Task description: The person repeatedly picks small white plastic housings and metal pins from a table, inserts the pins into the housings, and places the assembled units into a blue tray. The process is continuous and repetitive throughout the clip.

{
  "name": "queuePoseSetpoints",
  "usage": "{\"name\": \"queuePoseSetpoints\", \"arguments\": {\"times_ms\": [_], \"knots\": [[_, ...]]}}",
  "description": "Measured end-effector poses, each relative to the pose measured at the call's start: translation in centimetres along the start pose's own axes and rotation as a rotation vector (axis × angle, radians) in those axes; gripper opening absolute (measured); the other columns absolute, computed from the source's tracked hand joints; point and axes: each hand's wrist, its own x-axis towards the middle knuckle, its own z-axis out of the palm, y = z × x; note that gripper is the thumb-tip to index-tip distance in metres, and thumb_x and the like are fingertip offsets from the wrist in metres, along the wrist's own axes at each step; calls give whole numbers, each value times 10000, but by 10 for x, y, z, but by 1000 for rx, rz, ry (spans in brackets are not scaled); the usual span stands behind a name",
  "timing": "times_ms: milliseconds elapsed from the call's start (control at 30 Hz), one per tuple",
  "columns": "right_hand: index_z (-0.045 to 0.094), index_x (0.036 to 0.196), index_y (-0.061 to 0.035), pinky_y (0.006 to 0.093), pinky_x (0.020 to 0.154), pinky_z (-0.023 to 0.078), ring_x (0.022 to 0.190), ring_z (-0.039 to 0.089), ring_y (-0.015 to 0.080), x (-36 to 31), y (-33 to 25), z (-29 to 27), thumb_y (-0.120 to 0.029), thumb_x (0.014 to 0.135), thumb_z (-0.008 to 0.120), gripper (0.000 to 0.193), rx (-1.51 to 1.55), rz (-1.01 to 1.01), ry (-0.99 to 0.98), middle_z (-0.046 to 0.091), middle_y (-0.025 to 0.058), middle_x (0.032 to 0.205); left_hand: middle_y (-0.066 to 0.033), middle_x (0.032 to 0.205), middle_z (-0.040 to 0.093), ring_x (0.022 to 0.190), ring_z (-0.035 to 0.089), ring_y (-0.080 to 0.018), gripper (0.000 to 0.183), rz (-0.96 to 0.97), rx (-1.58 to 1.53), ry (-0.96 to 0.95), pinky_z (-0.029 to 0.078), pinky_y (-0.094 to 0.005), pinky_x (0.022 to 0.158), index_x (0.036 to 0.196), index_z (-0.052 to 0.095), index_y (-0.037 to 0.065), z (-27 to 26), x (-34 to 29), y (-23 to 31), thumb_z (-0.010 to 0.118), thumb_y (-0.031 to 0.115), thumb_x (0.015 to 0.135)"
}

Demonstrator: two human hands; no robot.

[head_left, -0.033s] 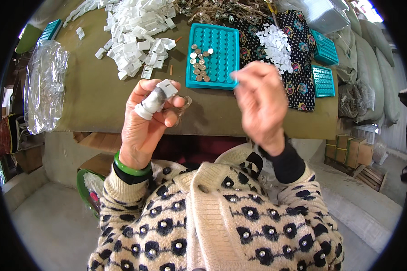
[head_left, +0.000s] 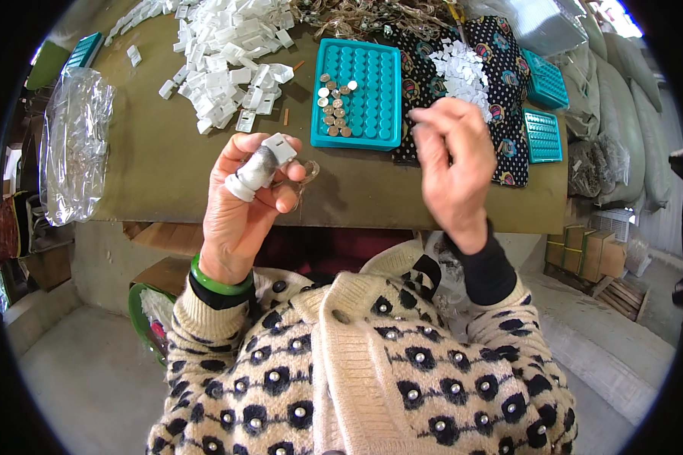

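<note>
Left hand (head_left: pixel 239 208) gripping white piece (head_left: pixel 259 166), slanting up-right

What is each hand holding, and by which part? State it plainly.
The left hand grips a small grey-and-white cylindrical piece around its middle, between thumb and fingers. The right hand has its fingertips pinched; whether they hold anything cannot be told.

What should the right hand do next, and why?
Probably bring the right hand over to the left hand. The left holds a small white and grey piece up, while the right's pinched fingers hover apart from it, above the teal tray.
</note>
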Motion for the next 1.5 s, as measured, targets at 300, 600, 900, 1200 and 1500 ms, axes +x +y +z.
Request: {"name": "queuePoseSetpoints", "arguments": {"times_ms": [300,600,900,1200,1500], "knots": [[653,871,-9,382,742,471,847,571,288,-15,64,-9,-9,749,719,139,-387,33,-209,582,97,888,-200,1031,657,805,687,-244,209,-4,-14,-78,597,-443,767,1076,589,64,-8,7,-16,669,132,895],[667,900,-12,387,774,455,893,574,286,-6,58,-19,-54,767,710,146,-472,-26,-389,584,98,906,-186,1115,642,1016,658,-281,331,-25,87,-42,550,-492,909,1140,589,70,-8,3,-13,715,220,873],[644,847,-15,349,685,475,743,592,247,-1,58,-12,-8,820,653,29,-473,-146,-264,603,83,823,-177,1087,655,881,695,-258,259,-6,18,-93,575,-440,861,1134,612,47,-10,-7,-8,665,156,905],[612,882,-5,264,692,483,744,596,164,4,-40,11,27,858,651,56,349,120,-226,626,85,857,-159,1046,668,919,689,-282,245,-73,-39,-56,593,-433,834,1131,606,26,-3,-14,-9,641,133,913],[585,905,-17,300,682,500,750,607,215,8,-71,47,29,855,642,88,433,-19,-281,610,103,885,-117,1064,671,998,669,-235,244,-11,-49,-39,573,-432,890,1124,612,10,-8,-20,-8,639,137,917]]}}
